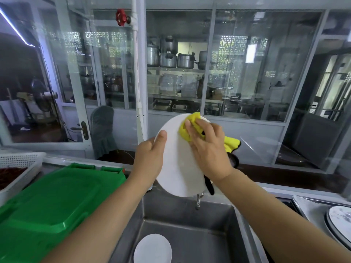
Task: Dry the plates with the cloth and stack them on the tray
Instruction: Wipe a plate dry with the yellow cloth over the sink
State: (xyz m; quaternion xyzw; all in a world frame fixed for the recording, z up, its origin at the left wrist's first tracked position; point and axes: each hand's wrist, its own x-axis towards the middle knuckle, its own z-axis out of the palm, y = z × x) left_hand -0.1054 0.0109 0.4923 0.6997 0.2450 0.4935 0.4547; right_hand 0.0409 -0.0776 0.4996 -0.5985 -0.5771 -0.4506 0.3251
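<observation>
I hold a white plate point(176, 164) upright above the sink, facing me. My left hand point(150, 160) grips its left rim, thumb on the front. My right hand point(207, 150) presses a yellow cloth point(190, 126) with a black edge against the plate's upper right part; a corner of the cloth hangs out to the right behind the hand. Another white plate point(152, 248) lies in the sink basin. At the right edge, a stack of plates point(340, 219) sits on a metal tray point(303, 204).
The steel sink point(190, 224) lies below my arms, its tap point(198, 201) just under the held plate. A green plastic lid point(51, 202) covers the left counter, beside a white perforated basket point(20, 162). Glass partitions stand behind the counter.
</observation>
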